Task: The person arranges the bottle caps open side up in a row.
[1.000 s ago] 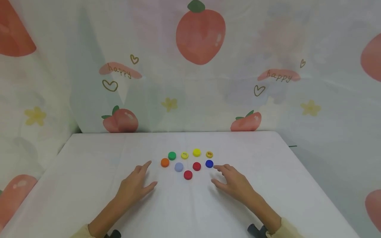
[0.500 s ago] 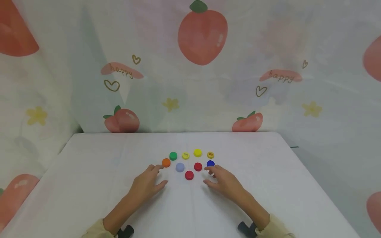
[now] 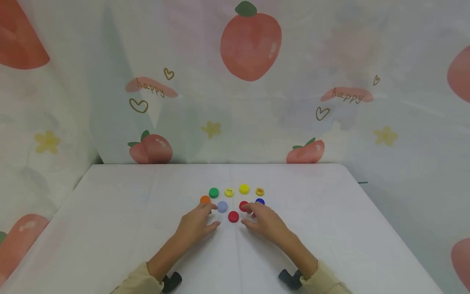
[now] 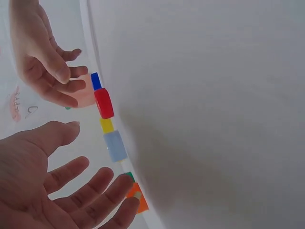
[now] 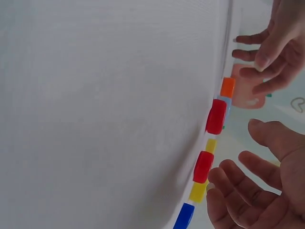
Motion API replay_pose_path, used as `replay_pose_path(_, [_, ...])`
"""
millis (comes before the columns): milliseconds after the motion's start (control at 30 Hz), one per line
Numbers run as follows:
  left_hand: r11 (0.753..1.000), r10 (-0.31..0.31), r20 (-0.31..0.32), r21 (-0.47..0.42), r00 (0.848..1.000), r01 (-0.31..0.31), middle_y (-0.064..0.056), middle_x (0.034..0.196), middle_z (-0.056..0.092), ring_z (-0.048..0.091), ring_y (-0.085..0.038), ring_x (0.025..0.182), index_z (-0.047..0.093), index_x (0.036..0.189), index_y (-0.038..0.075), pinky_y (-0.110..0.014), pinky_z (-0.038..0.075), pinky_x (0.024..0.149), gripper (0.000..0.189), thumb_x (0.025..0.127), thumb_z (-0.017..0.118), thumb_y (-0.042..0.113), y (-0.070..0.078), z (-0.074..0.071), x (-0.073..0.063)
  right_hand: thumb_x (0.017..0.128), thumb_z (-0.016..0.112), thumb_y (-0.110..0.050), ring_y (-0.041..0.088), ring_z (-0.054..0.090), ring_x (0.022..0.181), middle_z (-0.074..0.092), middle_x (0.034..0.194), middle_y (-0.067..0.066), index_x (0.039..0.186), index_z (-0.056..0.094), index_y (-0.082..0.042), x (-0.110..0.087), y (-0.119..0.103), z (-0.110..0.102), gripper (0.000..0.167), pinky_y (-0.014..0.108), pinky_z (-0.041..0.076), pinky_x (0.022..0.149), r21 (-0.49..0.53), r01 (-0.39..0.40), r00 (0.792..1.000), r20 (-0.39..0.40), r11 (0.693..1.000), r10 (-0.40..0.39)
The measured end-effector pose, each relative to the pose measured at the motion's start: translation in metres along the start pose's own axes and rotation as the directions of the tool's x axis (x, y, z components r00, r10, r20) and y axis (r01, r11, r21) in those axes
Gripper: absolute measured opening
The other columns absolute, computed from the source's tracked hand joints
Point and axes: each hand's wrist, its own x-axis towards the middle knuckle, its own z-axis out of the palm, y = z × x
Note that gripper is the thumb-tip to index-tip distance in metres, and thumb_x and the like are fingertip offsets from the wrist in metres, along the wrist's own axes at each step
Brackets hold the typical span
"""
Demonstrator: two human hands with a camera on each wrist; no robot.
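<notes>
Small round bottle caps lie on the white table in a loose cluster. My left hand (image 3: pixel 196 222) hovers at the cluster's left, its fingers spread and slightly bent, fingertips right at the light blue cap (image 3: pixel 222 206) and partly covering the orange cap (image 3: pixel 205 199). From the other side my right hand (image 3: pixel 269 222) faces it, fingers likewise loosely bent. It overlaps one red cap (image 3: pixel 243 205) and hides part of the dark blue cap (image 3: pixel 260 201). Between the two hands sits another red cap (image 3: pixel 233 217). Both palms show nothing held in the wrist views.
Behind these caps stand a green cap (image 3: pixel 213 192), a printed yellow cap (image 3: pixel 229 192), a plain yellow cap (image 3: pixel 244 188) and a printed golden cap (image 3: pixel 260 191). A fruit-patterned curtain (image 3: pixel 235 110) hangs past the back edge of the table (image 3: pixel 110 204).
Both hands have moved inward towards each other, the left one rightwards and the right one leftwards, over the cluster's outer caps. The caps keep their places.
</notes>
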Motion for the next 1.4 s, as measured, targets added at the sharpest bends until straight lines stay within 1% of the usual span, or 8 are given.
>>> replay_pose_path(133, [1.0,0.001,0.037,-0.012,0.999,0.0,-0.002,0.089,0.059,0.059,-0.013,0.076,0.061,0.113,0.013,-0.024,0.053,0.063,0.042,0.076,0.079,0.025,0.006,0.001,0.005,0.08,0.076,-0.023,0.016,0.059,0.086,0.062,0.094,0.0,0.112,0.061,-0.008,0.003,-0.003,0.001,0.038,0.028,0.053,0.072,0.04,-0.001,1.0,0.023,0.999,0.0])
replay_pose_path(400, [0.999,-0.031,0.09,-0.023,0.995,0.034,-0.002,0.089,0.06,0.06,-0.015,0.08,0.061,0.113,0.013,-0.028,0.054,0.067,0.043,0.076,0.079,0.025,0.014,0.003,0.011,0.081,0.075,-0.019,0.016,0.059,0.085,0.061,0.091,0.0,0.114,0.062,-0.008,0.01,-0.004,0.002,0.037,0.027,0.053,0.071,0.066,-0.006,0.999,0.054,0.998,0.002])
replay_pose_path(633, [0.999,-0.005,0.112,-0.038,0.994,0.01,0.0,0.084,0.06,0.056,-0.013,0.077,0.064,0.113,0.01,-0.024,0.052,0.068,0.04,0.077,0.079,0.02,0.019,0.004,0.015,0.081,0.075,-0.018,0.013,0.056,0.082,0.06,0.088,-0.002,0.114,0.063,-0.009,0.015,-0.005,0.003,0.036,0.024,0.052,0.071,0.064,-0.026,0.996,0.083,0.998,0.021])
replay_pose_path(733, [1.0,0.0,0.129,-0.028,0.992,0.003,-0.001,0.085,0.061,0.057,-0.014,0.078,0.065,0.113,0.01,-0.025,0.052,0.07,0.04,0.076,0.079,0.018,0.021,0.004,0.018,0.081,0.075,-0.017,0.012,0.055,0.08,0.059,0.087,-0.003,0.113,0.063,-0.009,0.017,-0.005,0.004,0.035,0.024,0.051,0.07,0.053,-0.011,0.996,0.092,0.999,0.006])
replay_pose_path(967, [1.0,0.007,0.115,0.016,0.993,-0.009,0.001,0.082,0.063,0.058,-0.012,0.074,0.066,0.109,0.009,-0.022,0.051,0.068,0.038,0.075,0.081,0.018,0.023,0.012,0.021,0.081,0.075,-0.014,0.012,0.056,0.079,0.061,0.087,-0.002,0.111,0.064,-0.007,0.019,-0.005,0.009,0.033,0.025,0.051,0.071,0.034,0.038,0.995,0.088,0.999,-0.041])
replay_pose_path(1167, [0.997,-0.013,0.107,0.075,0.994,0.005,0.0,0.08,0.064,0.058,-0.012,0.07,0.066,0.106,0.008,-0.021,0.051,0.067,0.036,0.074,0.081,0.018,0.028,0.015,0.023,0.079,0.076,-0.011,0.012,0.056,0.079,0.061,0.086,-0.002,0.109,0.064,-0.006,0.022,-0.008,0.012,0.033,0.025,0.051,0.072,0.011,0.037,0.995,0.096,0.999,-0.038])
replay_pose_path(1300, [0.988,-0.026,0.128,0.153,0.991,0.006,-0.002,0.082,0.064,0.06,-0.014,0.074,0.067,0.106,0.007,-0.023,0.052,0.069,0.036,0.075,0.081,0.018,0.034,0.016,0.025,0.078,0.077,-0.01,0.013,0.056,0.079,0.061,0.085,-0.001,0.11,0.064,-0.005,0.024,-0.012,0.011,0.035,0.025,0.051,0.072,-0.009,0.021,0.993,0.119,1.0,-0.02])
replay_pose_path(1400, [0.982,-0.039,0.15,0.189,0.988,0.01,-0.002,0.076,0.06,0.057,-0.014,0.071,0.067,0.103,0.007,-0.021,0.051,0.067,0.032,0.076,0.08,0.018,0.038,0.016,0.026,0.077,0.078,-0.008,0.014,0.056,0.078,0.061,0.084,0.0,0.11,0.065,-0.003,0.025,-0.013,0.011,0.036,0.026,0.051,0.072,-0.019,0.03,0.991,0.133,0.999,-0.027])
